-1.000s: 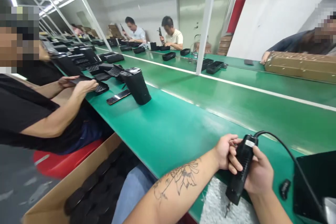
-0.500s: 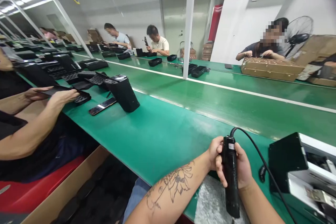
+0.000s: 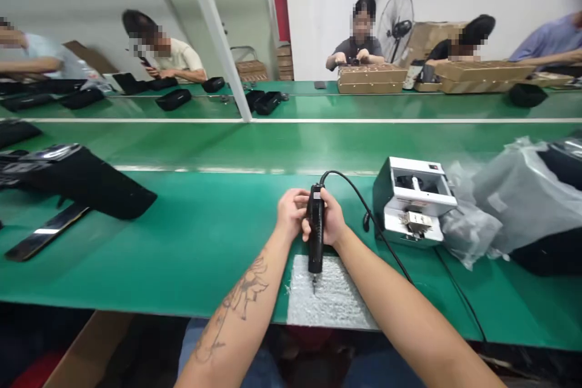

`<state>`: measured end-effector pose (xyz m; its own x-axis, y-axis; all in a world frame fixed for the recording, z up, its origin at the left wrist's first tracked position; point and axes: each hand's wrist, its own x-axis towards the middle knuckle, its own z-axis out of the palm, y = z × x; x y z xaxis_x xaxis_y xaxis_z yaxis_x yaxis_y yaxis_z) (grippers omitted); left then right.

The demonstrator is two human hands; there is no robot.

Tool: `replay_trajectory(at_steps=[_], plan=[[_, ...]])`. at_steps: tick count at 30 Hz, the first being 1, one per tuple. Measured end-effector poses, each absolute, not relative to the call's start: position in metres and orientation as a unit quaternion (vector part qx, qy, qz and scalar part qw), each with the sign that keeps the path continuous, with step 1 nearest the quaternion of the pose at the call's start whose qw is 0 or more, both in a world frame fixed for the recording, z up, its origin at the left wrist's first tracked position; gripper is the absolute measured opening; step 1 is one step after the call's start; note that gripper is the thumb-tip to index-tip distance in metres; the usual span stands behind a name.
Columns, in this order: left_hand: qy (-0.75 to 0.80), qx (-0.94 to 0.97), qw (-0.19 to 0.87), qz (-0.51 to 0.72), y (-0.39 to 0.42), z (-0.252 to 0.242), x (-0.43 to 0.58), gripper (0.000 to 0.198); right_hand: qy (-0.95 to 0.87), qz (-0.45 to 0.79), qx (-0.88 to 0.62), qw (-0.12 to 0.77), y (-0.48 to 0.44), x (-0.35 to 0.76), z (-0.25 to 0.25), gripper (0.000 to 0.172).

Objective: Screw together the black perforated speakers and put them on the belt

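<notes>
Electric screwdriver is sitting lower centre of frame, left hand and right hand both gripping it closed, long axis running down-frame, bit pointing at foam pad on worktop.

A black screwdriver stood out against a silver foam mat and green tabletop; a dark floral tattoo marked the left forearm, near a white screw feeder.

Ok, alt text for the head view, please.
The left hand and right hand grip a black corded electric screwdriver upright over a silver foam mat on a green workbench; a white screw feeder stands to the right.
</notes>
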<state>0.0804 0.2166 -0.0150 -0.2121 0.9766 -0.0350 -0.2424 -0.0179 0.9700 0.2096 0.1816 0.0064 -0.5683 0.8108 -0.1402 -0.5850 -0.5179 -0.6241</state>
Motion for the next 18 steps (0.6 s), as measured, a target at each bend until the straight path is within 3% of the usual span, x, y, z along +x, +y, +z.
replay_trajectory(at_steps=[6, 11, 16, 18], plan=[[0.592, 0.407, 0.333, 0.610, 0.229, -0.015, 0.033, 0.017, -0.245, 0.719, -0.303, 0.575, 0.192, 0.220, 0.002, 0.043], [0.705, 0.455, 0.139, 0.526, 0.198, 0.003, -0.070, 0.011, -0.286, 0.582, -0.446, 0.616, 0.196, 0.225, -0.009, 0.039], [0.800, 0.442, -0.020, 0.406, 0.102, 0.033, -0.167, 0.007, -0.346, 0.409, -0.549, 0.642, 0.190, 0.227, -0.006, 0.072], [0.816, 0.439, -0.047, 0.372, 0.070, 0.032, -0.174, 0.007, -0.389, 0.335, -0.580, 0.633, 0.189, 0.223, -0.003, 0.078]])
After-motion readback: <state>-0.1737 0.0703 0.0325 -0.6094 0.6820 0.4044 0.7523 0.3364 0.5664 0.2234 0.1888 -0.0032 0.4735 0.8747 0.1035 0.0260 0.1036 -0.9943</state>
